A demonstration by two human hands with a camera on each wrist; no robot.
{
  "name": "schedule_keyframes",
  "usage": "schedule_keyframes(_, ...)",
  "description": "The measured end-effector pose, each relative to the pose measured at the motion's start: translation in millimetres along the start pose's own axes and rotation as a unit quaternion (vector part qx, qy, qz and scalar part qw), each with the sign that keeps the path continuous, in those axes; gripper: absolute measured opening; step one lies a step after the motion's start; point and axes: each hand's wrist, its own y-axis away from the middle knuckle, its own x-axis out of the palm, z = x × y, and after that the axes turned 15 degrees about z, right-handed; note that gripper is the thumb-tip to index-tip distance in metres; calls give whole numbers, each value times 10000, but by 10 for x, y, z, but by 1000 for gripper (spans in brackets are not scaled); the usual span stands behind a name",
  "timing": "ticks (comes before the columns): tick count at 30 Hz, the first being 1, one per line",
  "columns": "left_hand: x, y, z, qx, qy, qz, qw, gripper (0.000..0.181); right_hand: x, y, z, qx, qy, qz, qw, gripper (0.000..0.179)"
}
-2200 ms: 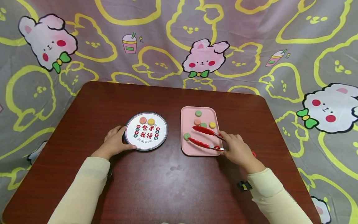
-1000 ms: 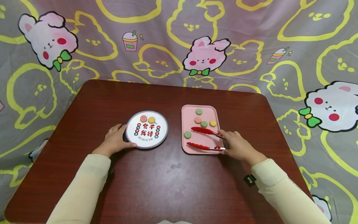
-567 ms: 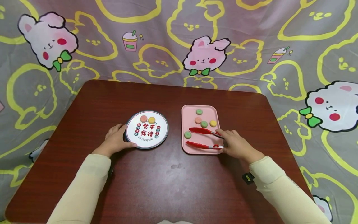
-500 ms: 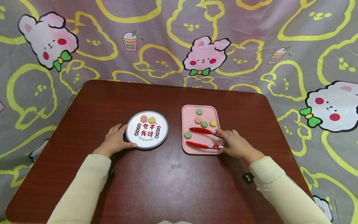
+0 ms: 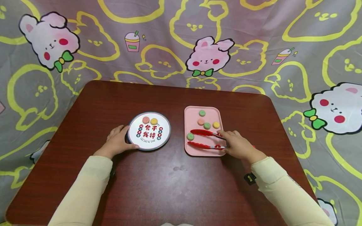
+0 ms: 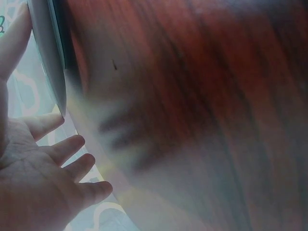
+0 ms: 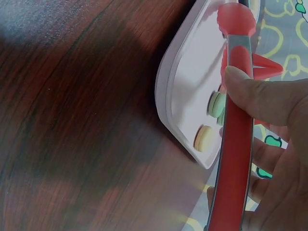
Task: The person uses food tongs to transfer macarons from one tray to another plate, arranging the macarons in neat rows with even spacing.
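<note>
Left hand (image 5: 116, 142): left of centre; my thumb and index finger grasp the plate's rim, the other fingers spread past its edge.
Plate (image 5: 150, 145): white, round, dark-rimmed, printed with red characters, left of centre.
On the plate: a pink macaron (image 5: 145, 120) and a yellow macaron (image 5: 154, 121), side by side near its top.
Right hand (image 5: 238, 146): right of centre; my fingers grasp the red-tipped tongs.
Red-tipped tongs (image 5: 201, 132): arms spread apart, reaching leftward over the lower half of the tray.
Between the tips: a green macaron (image 5: 190, 136) at the tray's lower left; I cannot tell whether either tip touches it.
Tray (image 5: 193, 116): pink, round-cornered, right of centre.
Above the tongs: four more macarons (image 5: 207, 126) on the tray, two green, one pink, one yellow.
Tabletop (image 5: 178, 188): dark reddish wood grain, filling the middle and bottom.
Backdrop (image 5: 158, 28): grey cloth with cartoon rabbits, across the top and both sides.
My sleeves (image 5: 82, 191): cream, coming from the lower left and lower right.
</note>
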Motion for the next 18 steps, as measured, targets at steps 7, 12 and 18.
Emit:
schedule_keyframes(7,2,-5,4,6,-17,-9,10000,102,7,-28,-8,18,-25,63,10000,68)
schedule_keyframes(12,9,-12,15,-12,-39,-17,10000,103,0,-36,-19,8,-95,138,9999,68)
schedule_keyframes(18,12,-16,19,-24,-8,-15,10000,103,-8,-47,-19,11,-147,152,9998,66)
